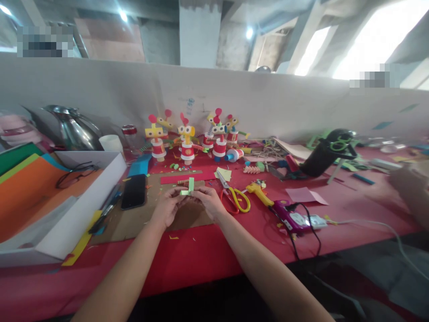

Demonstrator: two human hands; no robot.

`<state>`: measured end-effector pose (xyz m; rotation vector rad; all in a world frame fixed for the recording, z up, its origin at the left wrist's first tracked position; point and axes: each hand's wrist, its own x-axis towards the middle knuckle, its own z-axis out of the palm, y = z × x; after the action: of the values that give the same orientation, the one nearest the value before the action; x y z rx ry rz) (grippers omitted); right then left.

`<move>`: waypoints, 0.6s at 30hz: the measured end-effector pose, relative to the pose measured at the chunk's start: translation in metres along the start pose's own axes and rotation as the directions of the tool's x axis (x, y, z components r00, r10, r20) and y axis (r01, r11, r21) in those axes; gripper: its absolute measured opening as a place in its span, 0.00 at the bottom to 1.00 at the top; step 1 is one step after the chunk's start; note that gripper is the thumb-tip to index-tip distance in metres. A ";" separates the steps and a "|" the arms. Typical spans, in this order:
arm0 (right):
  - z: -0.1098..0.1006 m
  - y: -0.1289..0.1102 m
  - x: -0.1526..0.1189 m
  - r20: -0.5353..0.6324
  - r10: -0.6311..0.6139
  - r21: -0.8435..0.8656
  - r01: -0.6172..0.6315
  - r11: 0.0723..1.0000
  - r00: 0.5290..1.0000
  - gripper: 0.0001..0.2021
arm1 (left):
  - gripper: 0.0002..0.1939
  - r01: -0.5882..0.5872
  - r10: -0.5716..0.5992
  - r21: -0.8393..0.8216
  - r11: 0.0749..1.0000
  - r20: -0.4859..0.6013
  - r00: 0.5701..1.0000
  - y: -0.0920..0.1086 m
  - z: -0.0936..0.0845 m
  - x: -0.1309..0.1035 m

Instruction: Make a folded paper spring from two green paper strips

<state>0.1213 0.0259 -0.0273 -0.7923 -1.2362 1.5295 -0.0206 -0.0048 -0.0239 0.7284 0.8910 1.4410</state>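
Over a brown cardboard sheet (114, 228), my left hand (170, 205) and my right hand (208, 200) meet at the fingertips. Pinched between them is a pale green paper strip (191, 185), one part pointing up and another lying to the left. A small coiled paper spring (183, 183) lies just behind my fingers. To the right of my right hand are scissors (231, 190) with red and yellow handles. A red paper strip (181, 177) lies behind the hands, in front of several paper-cup figures (187, 144) with coiled arms.
A white box (90, 201) with coloured sheets stands at left, beside a black phone (133, 191). A yellow glue gun (259, 194) and a purple power strip (291, 218) with cords lie at right. Behind them, a black container (318, 158) leans. A person's blurred arm (409, 192) shows far right.
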 end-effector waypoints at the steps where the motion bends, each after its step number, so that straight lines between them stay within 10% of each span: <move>1: 0.000 0.001 0.000 0.002 0.000 -0.008 0.000 1.000 1.000 0.08 | 0.13 0.009 -0.009 0.000 1.000 0.001 1.000 0.000 -0.001 0.001; 18: -0.004 0.008 0.002 0.088 -0.246 -0.321 0.261 0.910 0.965 0.09 | 0.17 0.071 -0.072 0.047 0.996 0.011 0.997 0.002 -0.003 0.001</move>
<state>0.1223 0.0288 -0.0359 -0.7768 -1.5907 1.1490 -0.0243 -0.0044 -0.0232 0.7325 0.9343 1.3547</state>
